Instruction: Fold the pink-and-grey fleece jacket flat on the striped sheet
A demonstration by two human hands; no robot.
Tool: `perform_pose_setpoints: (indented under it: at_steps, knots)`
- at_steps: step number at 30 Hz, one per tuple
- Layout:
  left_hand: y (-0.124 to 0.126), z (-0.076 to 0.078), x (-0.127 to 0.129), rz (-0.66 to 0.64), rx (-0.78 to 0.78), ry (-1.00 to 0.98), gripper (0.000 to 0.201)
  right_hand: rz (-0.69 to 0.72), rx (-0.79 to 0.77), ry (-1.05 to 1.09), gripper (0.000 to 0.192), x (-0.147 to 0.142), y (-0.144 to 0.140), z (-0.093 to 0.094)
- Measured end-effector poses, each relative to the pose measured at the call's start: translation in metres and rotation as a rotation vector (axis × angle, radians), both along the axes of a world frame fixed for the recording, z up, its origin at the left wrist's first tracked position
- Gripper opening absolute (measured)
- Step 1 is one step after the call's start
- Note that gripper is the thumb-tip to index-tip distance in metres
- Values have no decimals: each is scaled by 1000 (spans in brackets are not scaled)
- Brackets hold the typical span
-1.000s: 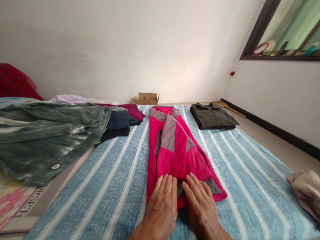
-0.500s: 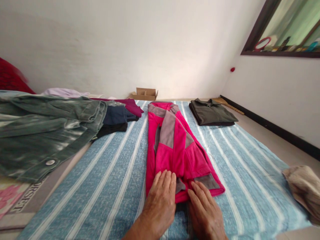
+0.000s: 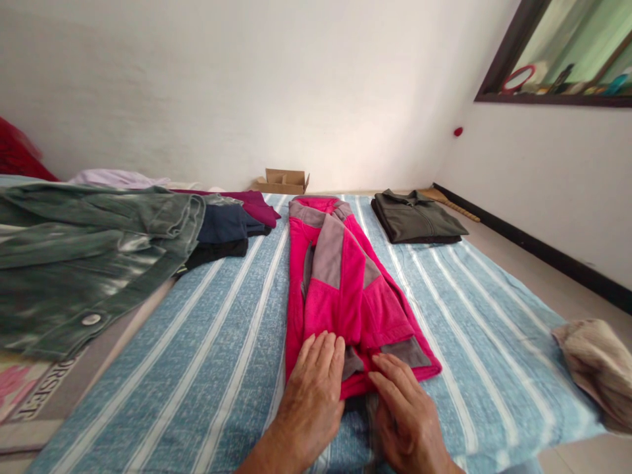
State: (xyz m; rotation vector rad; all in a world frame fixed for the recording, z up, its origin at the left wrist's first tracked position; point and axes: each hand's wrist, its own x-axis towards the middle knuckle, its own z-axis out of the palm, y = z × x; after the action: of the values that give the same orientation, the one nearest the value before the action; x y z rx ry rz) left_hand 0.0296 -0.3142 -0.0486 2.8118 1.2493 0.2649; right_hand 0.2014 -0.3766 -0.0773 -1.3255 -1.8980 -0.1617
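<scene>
A bright pink and grey fleece jacket [image 3: 328,299] lies lengthwise on the bed, folded narrow, with its sleeves laid over the front and its collar toward the wall. My left hand [image 3: 316,378] rests on the left part of the near hem, its fingers stretched flat and side by side on the fabric. Beside it, my right hand [image 3: 407,405] touches the hem further right, fingers extended and slightly bent over the edge. Both thumbs are hidden, so whether they reach under the hem does not show.
A folded dark olive garment [image 3: 419,217] lies at the back right of the striped blue sheet [image 3: 237,316]. A green denim jacket [image 3: 99,263] and other clothes are heaped on the left. A beige cloth [image 3: 595,365] hangs at the right edge; a cardboard box [image 3: 284,180] stands by the wall.
My view has shifted slightly. The right hand's wrist has turned a little and its back is more raised; the left hand stays in place on the hem. The jacket keeps its shape.
</scene>
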Motion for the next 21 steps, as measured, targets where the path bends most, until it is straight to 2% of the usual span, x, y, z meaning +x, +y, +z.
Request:
perform_pose_setpoints:
  at_steps: [2, 4, 8, 13, 21]
  knots:
    - [0, 0, 0, 1, 10, 3, 76, -17, 7, 1, 38, 2, 6, 8]
    - [1, 0, 1, 3, 27, 0, 75, -112, 6, -53, 34, 4, 15, 13]
    - [2, -1, -1, 2, 94, -18, 76, -286, -54, -192, 25, 7, 31, 12]
    - [3, -6, -2, -8, 181, -53, 77, -282, -53, -190, 28, 11, 32, 1]
    - [5, -7, -2, -14, 193, -94, 74, -259, -7, -81, 26, 13, 31, -4]
